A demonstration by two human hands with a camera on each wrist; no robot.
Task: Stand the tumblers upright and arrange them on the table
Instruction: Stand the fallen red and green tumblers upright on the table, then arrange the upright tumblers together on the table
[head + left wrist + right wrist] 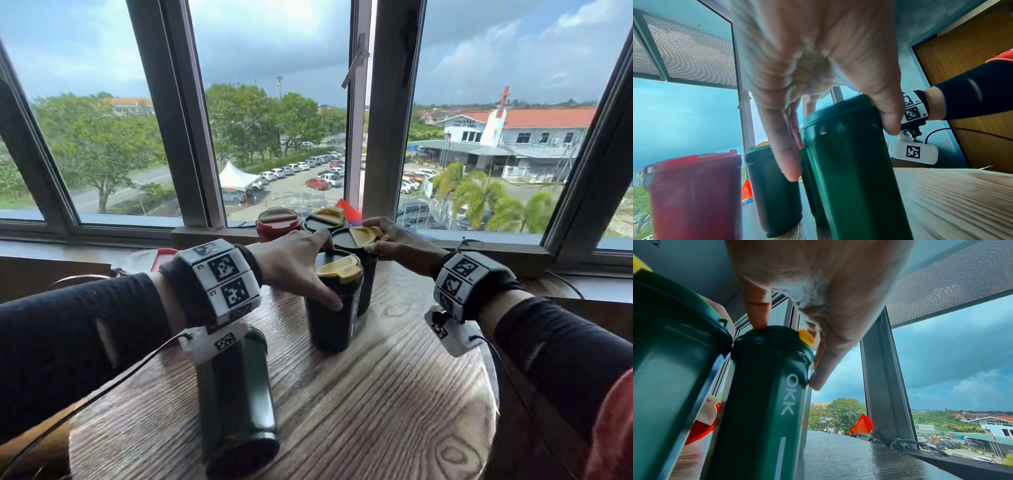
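Note:
Several tumblers are on the round wooden table [394,394]. My left hand [327,274] grips the top of the nearest upright green tumbler [334,318], thumb on the near side, fingers over the yellow lid; the left wrist view shows the same left hand [842,151] round that tumbler [851,178]. Just behind it, my right hand [373,238] pinches the lid rim of a second upright green tumbler [368,284], marked OKK [764,402], right hand [787,356] on its top. A red tumbler [275,224] and a third green one [323,219] stand by the window. Another green tumbler [236,404] lies on its side under my left wrist.
A red and white object [150,258] lies at the table's back left, partly hidden by my left wrist. The window sill [496,251] and frame run close behind the standing tumblers. An orange flag-like object [861,425] sits on the sill. Bare table shows front and right.

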